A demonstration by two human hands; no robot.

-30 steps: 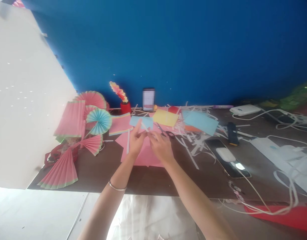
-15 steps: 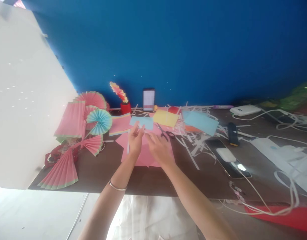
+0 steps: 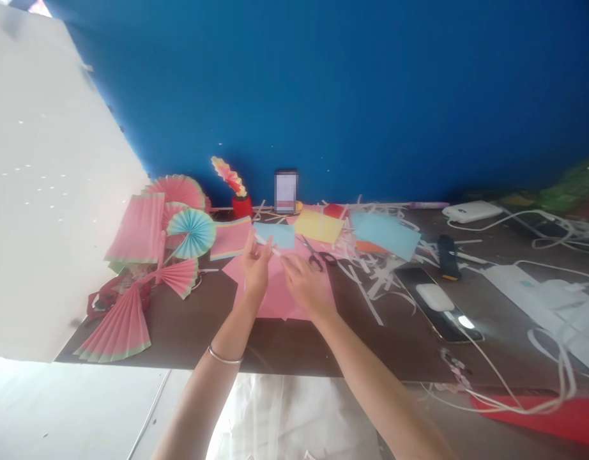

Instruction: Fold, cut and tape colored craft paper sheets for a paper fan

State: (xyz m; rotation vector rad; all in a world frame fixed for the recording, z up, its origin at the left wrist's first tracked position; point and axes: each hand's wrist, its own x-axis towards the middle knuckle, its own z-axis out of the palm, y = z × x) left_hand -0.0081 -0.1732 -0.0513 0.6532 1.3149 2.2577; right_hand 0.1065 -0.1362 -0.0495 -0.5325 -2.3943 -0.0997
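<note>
My left hand (image 3: 256, 267) has its thumb and fingers pinched on a narrow white strip (image 3: 276, 252). At the strip's other end, the fingertips of my right hand (image 3: 304, 281) are closed on it. Both hands are over pink paper (image 3: 285, 306), in front of a light blue sheet (image 3: 281, 235). Just beyond my right hand lie dark-handled scissors (image 3: 327, 258), blades pointing away to the left. Whether the strip is paper or tape I cannot tell.
Folded pink fans (image 3: 126, 326) and a blue pleated fan (image 3: 191, 233) crowd the left. A phone (image 3: 285, 191) leans on the blue wall. Loose white strips (image 3: 383, 275), a yellow sheet (image 3: 318, 225) and another blue sheet (image 3: 388, 235) lie right. A black phone (image 3: 433, 306) and cables are farther right.
My left hand has shifted slightly left and turned, and the white strip now shows between both hands. The right hand has barely moved.
</note>
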